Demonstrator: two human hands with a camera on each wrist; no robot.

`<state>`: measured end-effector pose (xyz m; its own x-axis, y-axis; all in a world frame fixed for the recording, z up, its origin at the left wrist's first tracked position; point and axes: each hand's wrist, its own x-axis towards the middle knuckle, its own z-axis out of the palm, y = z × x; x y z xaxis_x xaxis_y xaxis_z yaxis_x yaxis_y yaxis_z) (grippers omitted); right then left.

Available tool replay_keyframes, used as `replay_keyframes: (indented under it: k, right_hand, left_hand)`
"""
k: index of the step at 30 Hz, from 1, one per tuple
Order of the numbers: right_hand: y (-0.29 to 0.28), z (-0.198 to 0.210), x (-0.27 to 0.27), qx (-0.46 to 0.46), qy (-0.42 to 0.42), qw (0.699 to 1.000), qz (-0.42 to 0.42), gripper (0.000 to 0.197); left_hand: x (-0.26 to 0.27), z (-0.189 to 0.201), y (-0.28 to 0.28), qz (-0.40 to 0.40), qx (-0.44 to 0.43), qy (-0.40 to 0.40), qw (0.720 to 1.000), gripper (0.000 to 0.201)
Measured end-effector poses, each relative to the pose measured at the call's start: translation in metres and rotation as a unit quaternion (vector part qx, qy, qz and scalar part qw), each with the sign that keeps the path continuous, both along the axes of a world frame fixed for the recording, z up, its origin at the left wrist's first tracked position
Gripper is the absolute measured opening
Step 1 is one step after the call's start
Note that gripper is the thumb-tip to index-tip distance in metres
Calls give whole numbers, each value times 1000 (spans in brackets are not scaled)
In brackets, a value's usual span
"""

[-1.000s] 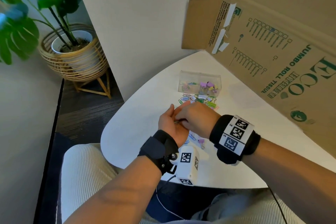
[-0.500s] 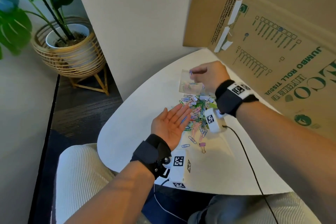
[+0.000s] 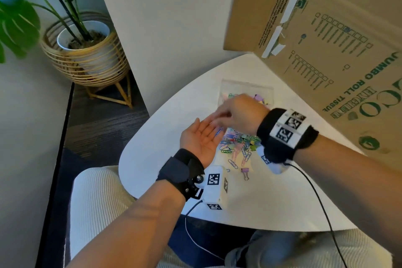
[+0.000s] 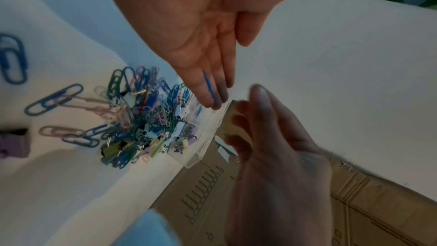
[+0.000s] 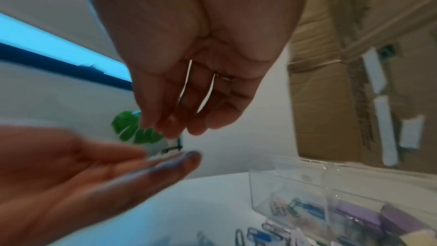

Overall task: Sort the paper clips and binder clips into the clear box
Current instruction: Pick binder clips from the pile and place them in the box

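So my right hand (image 3: pixel 237 113) just came back empty and loose-fingered from the clear plastic box (image 3: pixel 247 89) at 12 o'clock on the white worktop (image 3: pixel 165 128), reaching for the blue paper clip (image 4: pixel 208 84) on my flat, spread left hand (image 3: pixel 201 140), so that's probably next in.

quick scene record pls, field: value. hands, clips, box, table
left hand: palm up, fingers straight, blue paper clip lying on them
right hand: above the left fingertips, blurred; grip cannot be told
loose clips: mixed pile of paper and binder clips on the table, near side of the box
clear box: open, already holds some paper clips and purple binder clips
stray binder clip: purple, apart from the pile
table: white
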<state>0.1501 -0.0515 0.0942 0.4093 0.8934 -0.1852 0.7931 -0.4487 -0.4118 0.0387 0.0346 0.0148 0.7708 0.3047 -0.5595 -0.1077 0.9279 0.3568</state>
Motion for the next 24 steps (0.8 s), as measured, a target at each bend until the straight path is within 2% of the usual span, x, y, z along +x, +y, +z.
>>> replay_keyframes:
  k: [1, 3, 6, 9, 11, 12, 14, 16, 19, 21, 24]
  right_hand:
    - [-6, -5, -7, -52, -31, 998, 31, 18]
    - [-17, -14, -12, -99, -70, 992, 45, 18]
    - [-29, -24, -16, -89, -81, 992, 41, 21]
    - [-36, -33, -23, -67, -95, 990, 78, 21]
    - [-38, -42, -24, -86, -119, 984, 100, 14]
    - [-39, -49, -21, -84, -125, 983, 106, 18]
    - [-36, -51, -18, -84, -110, 985, 103, 26]
    - [-32, -44, -16, -83, -95, 988, 90, 19]
    - [-24, -29, -12, -60, -24, 997, 50, 19]
    - [-18, -18, 0, 15, 17, 999, -31, 19]
    - [-3, -2, 33, 134, -30, 977, -165, 18]
  left_hand:
    - [2, 3, -3, -8, 5, 1, 1000, 44]
    - [4, 6, -11, -27, 15, 6, 1000, 45]
    - [1, 7, -23, -50, 23, 15, 998, 45]
    - [-4, 4, -29, -56, 13, 16, 998, 46]
    - [-6, 3, -27, -57, 15, 17, 998, 45]
    - [-6, 2, -26, -55, 17, 18, 998, 45]
    - [-7, 2, -23, -56, 24, 21, 998, 44]
    - [-8, 2, -22, -62, 33, 22, 997, 42]
    - [-6, 0, -18, -70, 35, 13, 997, 39]
    - [-4, 1, -11, -81, 49, 3, 996, 35]
    - [-3, 4, 0, -128, 137, 8, 982, 32]
